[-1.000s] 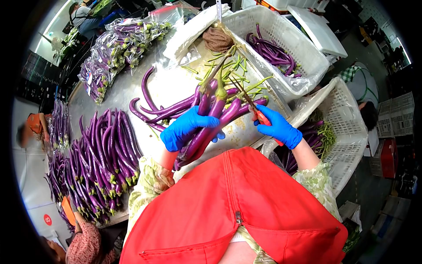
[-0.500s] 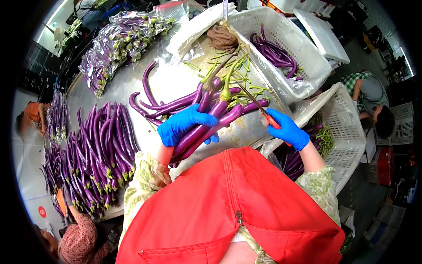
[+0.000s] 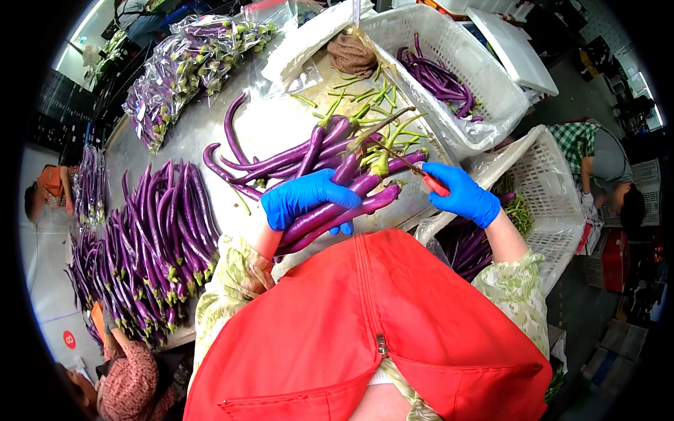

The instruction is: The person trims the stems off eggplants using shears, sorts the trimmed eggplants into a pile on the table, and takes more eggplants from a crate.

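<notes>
My left hand point(image 3: 309, 200), in a blue glove, is wrapped round several long purple eggplants point(image 3: 333, 210), their stem ends pointing up and right. One of them has a long brownish stem point(image 3: 386, 126). My right hand point(image 3: 463, 194), also blue-gloved, grips a red-handled cutting tool point(image 3: 435, 185) with a thin dark blade. The blade reaches toward the green stem cap point(image 3: 380, 164) of a held eggplant; whether it touches cannot be made out. More loose eggplants point(image 3: 281, 165) lie on the metal table point(image 3: 270, 123) beyond my left hand, with cut green stems point(image 3: 382, 95) scattered past them.
A big pile of eggplants point(image 3: 161, 231) lies at left, bagged ones point(image 3: 203, 59) behind. A brown cloth point(image 3: 352, 56) lies at the back. Two white crates point(image 3: 502, 116) point(image 3: 554, 196) with eggplants stand at right. Other people point(image 3: 130, 382) point(image 3: 597, 158) are at both sides.
The held eggplants have shifted slightly right, and the long brown stem now leans further right. My right hand has moved slightly up, bringing the blade closer to the stem caps.
</notes>
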`<move>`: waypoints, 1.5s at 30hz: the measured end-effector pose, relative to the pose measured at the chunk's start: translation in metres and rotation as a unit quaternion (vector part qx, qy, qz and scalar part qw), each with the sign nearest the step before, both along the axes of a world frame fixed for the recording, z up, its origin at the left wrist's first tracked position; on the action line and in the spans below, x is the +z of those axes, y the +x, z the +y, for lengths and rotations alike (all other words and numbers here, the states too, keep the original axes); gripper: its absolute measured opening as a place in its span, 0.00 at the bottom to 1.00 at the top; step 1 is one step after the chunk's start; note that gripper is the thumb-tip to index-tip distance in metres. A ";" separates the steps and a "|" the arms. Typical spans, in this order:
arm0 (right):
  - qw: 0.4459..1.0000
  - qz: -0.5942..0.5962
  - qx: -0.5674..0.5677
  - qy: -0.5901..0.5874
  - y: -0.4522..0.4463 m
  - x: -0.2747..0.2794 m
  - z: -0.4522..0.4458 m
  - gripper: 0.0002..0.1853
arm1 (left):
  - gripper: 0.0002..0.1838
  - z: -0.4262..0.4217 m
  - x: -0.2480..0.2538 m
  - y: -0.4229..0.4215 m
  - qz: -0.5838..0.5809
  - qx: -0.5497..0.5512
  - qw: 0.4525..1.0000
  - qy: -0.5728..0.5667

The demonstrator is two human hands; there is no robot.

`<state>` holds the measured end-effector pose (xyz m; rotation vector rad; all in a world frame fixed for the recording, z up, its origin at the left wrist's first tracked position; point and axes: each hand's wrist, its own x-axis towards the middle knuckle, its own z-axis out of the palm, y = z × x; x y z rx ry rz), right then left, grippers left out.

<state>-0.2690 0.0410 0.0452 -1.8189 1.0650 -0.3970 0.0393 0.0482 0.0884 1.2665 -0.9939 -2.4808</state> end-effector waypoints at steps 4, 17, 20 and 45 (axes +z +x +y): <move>0.998 -0.007 -0.011 -0.062 -0.009 -0.007 0.008 0.26 | 0.22 -0.001 -0.017 0.000 0.015 -0.020 0.999 -0.037; 0.992 -0.033 -0.021 -0.117 0.001 0.005 0.014 0.31 | 0.17 -0.001 -0.024 -0.024 -0.024 -0.078 0.994 -0.068; 0.992 -0.026 -0.025 -0.122 0.011 0.009 0.010 0.30 | 0.20 0.003 -0.028 -0.028 -0.019 -0.086 0.993 -0.080; 0.935 -0.237 -0.229 0.134 0.030 -0.034 0.002 0.26 | 0.23 0.093 0.007 0.320 0.222 0.848 0.227 -0.424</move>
